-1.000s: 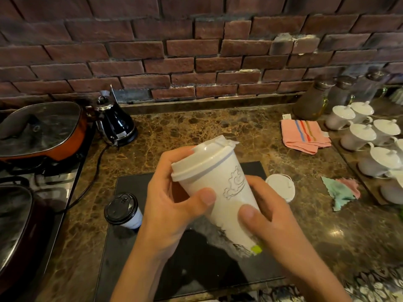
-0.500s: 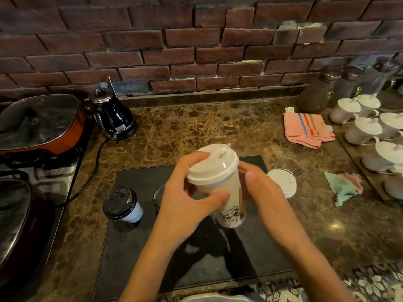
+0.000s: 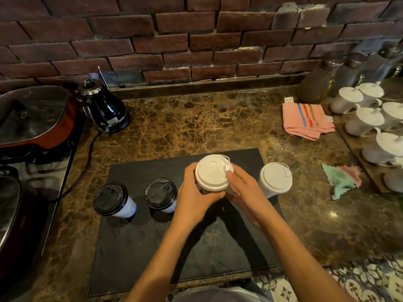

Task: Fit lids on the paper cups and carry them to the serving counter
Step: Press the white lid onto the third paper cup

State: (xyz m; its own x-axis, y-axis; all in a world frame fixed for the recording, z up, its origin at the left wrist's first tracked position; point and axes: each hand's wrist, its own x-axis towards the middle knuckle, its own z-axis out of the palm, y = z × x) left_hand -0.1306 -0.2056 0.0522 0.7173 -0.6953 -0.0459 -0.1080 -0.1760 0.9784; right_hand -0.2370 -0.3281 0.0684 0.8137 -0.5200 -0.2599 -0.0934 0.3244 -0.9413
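Observation:
A white paper cup with a white lid stands upright on the black mat. My left hand wraps its left side and my right hand grips its right side, thumb on the lid's rim. Its wall is mostly hidden by my fingers. A second white-lidded cup stands just to the right on the mat's edge. Two cups with black lids stand to the left, one near my left hand and one at the mat's left edge.
A black kettle with its cord stands at the back left beside a lidded pan. A pink striped towel, crumpled cloths, glass jars and a wooden tray of white lidded teacups fill the right. A brick wall backs the marble counter.
The white cup went from tilted in the air between both hands to upright on the mat. The view has pulled back and now shows a second black-lidded cup.

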